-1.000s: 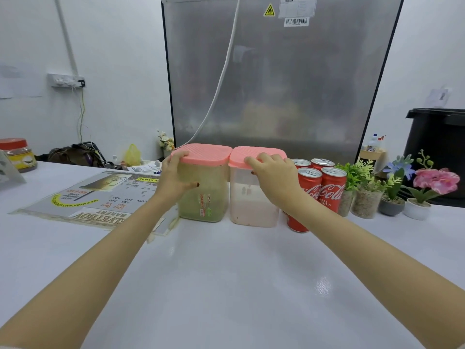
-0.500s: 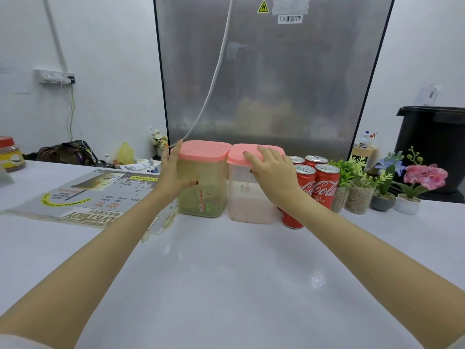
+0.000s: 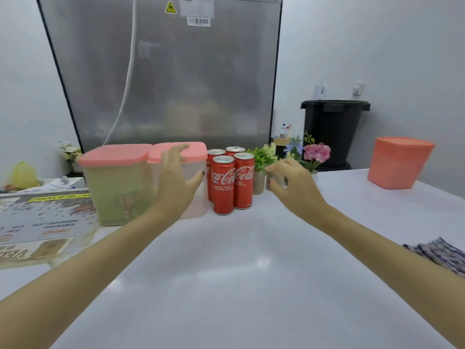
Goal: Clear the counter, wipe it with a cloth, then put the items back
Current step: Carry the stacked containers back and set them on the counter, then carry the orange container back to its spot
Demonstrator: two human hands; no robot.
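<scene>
Two pink-lidded tubs stand side by side at the back of the white counter (image 3: 239, 273): a green-filled tub (image 3: 115, 187) on the left and a pale tub (image 3: 193, 159) to its right. My left hand (image 3: 176, 182) lies against the pale tub's front with straight fingers reaching the lid and the thumb spread. Several red cola cans (image 3: 231, 180) stand right of the tubs. Past them, my right hand (image 3: 292, 182) curls its fingers and thumb round a small plant pot (image 3: 276, 178), which is blurred. A patterned cloth (image 3: 437, 253) lies at the right edge.
A leafy potted plant (image 3: 261, 159) and a pink-flowered pot (image 3: 315, 153) stand beside the held pot. A pink-orange box (image 3: 400, 162) sits far right. A laminated menu sheet (image 3: 37, 222) covers the left. Behind are a steel appliance (image 3: 163, 71) and a black bin (image 3: 332, 129).
My view swung right. The left hand shifted from the green tub to the pale tub. The right hand left the pale tub, passed the cans and closed round a small plant pot.
</scene>
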